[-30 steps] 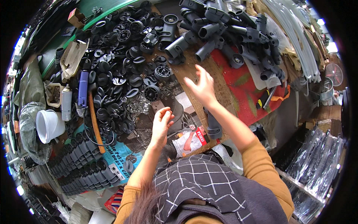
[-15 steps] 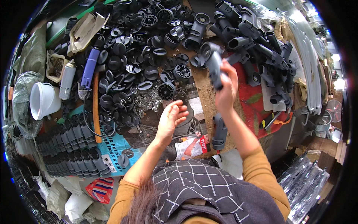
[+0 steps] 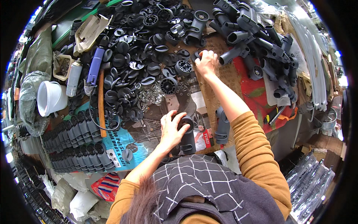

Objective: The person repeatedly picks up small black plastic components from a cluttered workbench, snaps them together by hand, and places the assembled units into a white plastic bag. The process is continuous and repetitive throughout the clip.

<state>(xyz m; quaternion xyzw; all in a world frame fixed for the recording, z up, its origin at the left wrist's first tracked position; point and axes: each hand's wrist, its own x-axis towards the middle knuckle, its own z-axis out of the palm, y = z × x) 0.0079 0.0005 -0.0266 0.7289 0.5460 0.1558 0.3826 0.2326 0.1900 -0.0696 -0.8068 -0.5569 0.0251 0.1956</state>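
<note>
My left hand is curled at the round upper end of a dark grey plastic handle housing, which stands near the table's front edge. Farther away, my right hand has its fingers bent down onto a small round black cap at the edge of the parts pile; the fingertips partly cover it. Another grey housing lies on the brown board to the right of the held one. Loose metal springs and slotted black wheels lie beyond my left hand.
Black caps are heaped at the back, and grey housings are piled at the back right. Rows of housings line the left front. A hammer with an orange handle, a purple power tool, a spray can and a white bucket stand left.
The grey housing has gone from my right hand down to my left hand at the front. My right hand has moved left and away to the cap.
</note>
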